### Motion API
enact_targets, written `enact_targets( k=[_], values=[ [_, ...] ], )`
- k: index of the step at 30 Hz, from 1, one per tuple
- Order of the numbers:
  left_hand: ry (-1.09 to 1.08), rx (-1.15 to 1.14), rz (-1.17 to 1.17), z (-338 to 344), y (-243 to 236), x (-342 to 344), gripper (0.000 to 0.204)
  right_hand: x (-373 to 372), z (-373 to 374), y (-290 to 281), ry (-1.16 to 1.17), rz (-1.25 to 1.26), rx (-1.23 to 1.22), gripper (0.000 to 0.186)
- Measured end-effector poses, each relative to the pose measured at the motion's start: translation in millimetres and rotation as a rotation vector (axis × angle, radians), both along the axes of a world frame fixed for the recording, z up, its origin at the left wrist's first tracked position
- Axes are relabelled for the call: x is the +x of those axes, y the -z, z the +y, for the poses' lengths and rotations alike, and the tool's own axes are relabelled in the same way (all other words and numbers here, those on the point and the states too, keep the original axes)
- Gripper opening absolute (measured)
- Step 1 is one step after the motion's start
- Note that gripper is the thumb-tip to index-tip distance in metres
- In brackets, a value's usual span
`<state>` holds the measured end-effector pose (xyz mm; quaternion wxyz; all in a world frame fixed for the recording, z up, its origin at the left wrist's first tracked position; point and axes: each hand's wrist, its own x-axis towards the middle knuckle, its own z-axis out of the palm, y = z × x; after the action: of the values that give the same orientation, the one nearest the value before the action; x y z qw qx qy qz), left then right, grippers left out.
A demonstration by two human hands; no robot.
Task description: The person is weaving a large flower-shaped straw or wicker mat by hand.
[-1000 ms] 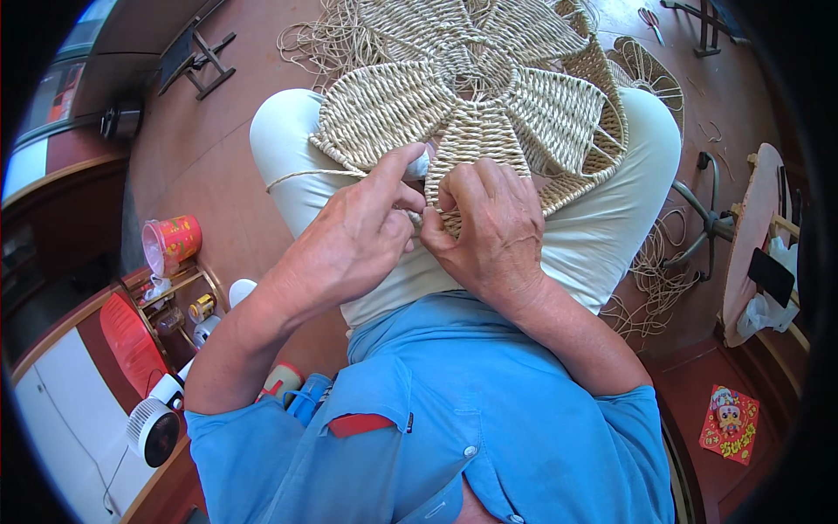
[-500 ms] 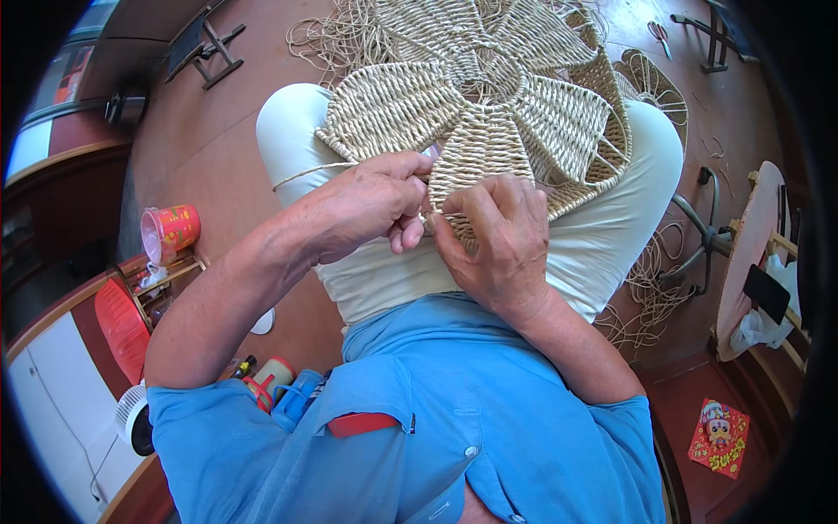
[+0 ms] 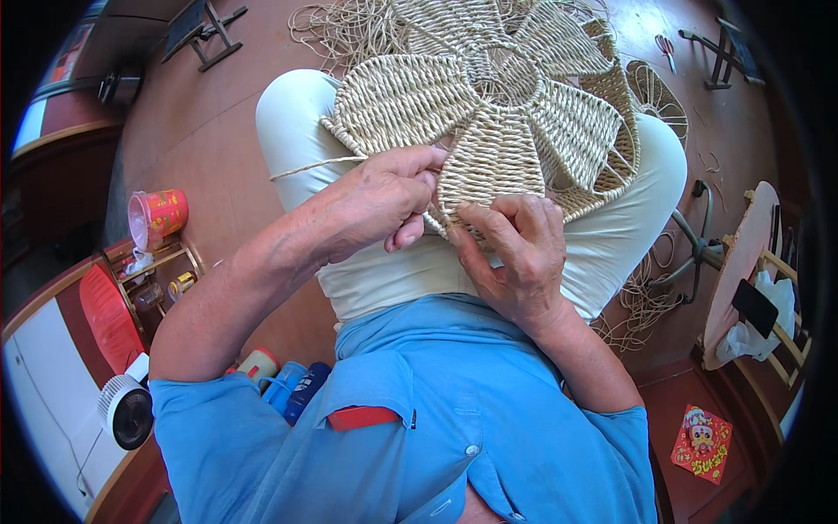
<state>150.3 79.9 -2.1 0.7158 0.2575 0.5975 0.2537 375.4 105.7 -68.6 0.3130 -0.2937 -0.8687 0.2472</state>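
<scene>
Woven flower-shaped mat (image 3: 515,113) is lying across your lap, its petals fanning away from you over your pale trousers (image 3: 384,271). You are working at the near edge of the petal that points toward you. Your left hand (image 3: 380,205) is pinching a single straw cord (image 3: 314,166) between thumb and forefinger, right at the petal's left side, and the cord is running taut out to your left. Your right hand (image 3: 515,253) is gripping the bottom rim of that same petal, fingers curled over the weave and thumb pressed beneath, so both hands are clenched on the work and are sitting just beside each other.

Judging by this, you are tightening one pass of the weave on the near petal. The next move probably calls for keeping the rim steady with your right hand while you are guiding the cord through or around the next rib without letting the tension slacken.

Loose strands (image 3: 367,22) are lying on the floor beyond your knees, and a red-patterned cup (image 3: 157,214) is standing well apart to your left.
</scene>
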Motion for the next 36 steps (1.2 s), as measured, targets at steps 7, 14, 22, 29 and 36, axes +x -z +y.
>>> enact_targets(
  k=[7,14,22,29,36],
  values=[
    [0.003,0.012,-0.020,-1.4,-2.3,0.1,0.060,4.8,0.6,9.6,-0.036,0.015,0.060,0.030],
    [0.004,0.020,-0.012,-3.2,-0.5,1.0,0.060,4.7,0.7,9.4,-0.052,0.024,0.082,0.028],
    [-0.010,0.020,0.022,-2.7,0.5,3.6,0.060,2.8,1.9,6.8,-0.043,-0.018,0.027,0.023],
    [0.018,0.056,0.031,-3.0,11.1,4.2,0.063,2.6,2.4,4.2,-0.068,-0.015,-0.013,0.020],
    [0.017,0.054,-0.036,-0.3,11.5,0.3,0.071,0.9,4.8,0.6,-0.059,-0.017,-0.047,0.026]
  ],
)
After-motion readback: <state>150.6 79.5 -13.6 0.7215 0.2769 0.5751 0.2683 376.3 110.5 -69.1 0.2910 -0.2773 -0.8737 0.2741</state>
